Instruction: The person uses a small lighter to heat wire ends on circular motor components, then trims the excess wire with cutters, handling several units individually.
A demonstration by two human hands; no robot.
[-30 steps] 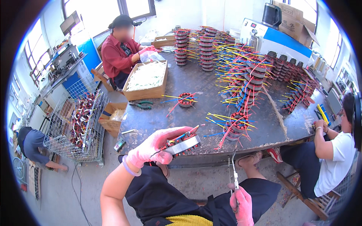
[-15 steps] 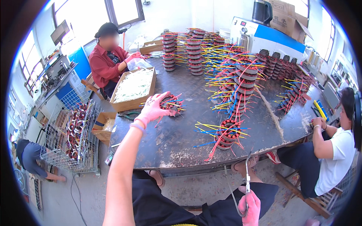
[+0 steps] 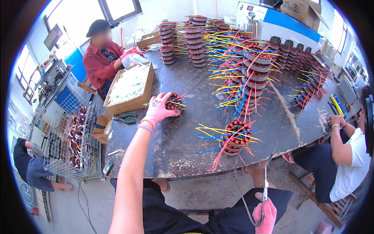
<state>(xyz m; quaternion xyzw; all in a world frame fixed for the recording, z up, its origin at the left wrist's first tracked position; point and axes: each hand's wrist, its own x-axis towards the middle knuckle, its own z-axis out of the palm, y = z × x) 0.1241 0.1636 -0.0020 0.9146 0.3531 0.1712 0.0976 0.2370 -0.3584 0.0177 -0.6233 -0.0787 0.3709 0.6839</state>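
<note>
My left hand [image 3: 157, 110], in a pink glove, is closed round the left side of a wound motor stator [image 3: 174, 103] with red, blue and yellow leads. That stator rests on the dark table, partly hidden by my fingers. My right hand [image 3: 265, 215], also gloved in pink, is low over my lap, below the table's front edge. It grips a slim scissor-like metal tool [image 3: 266, 183] whose long end points up, its two arms spread apart. Near the front edge sits another stator [image 3: 236, 137], its coloured leads fanning out on both sides.
Tall stacks of stators [image 3: 255, 74] stand behind, wires sticking out. At left are a cardboard box of white pieces [image 3: 149, 84], green-handled pliers [image 3: 126, 118] and a wire basket [image 3: 93, 156]. One co-worker [image 3: 97, 66] sits across the table, another [image 3: 341, 156] at the right.
My left fingers have closed more snugly round the stator, which stays in about the same place. My right hand and its tool have shifted slightly right in the picture, as the view has tilted a little.
</note>
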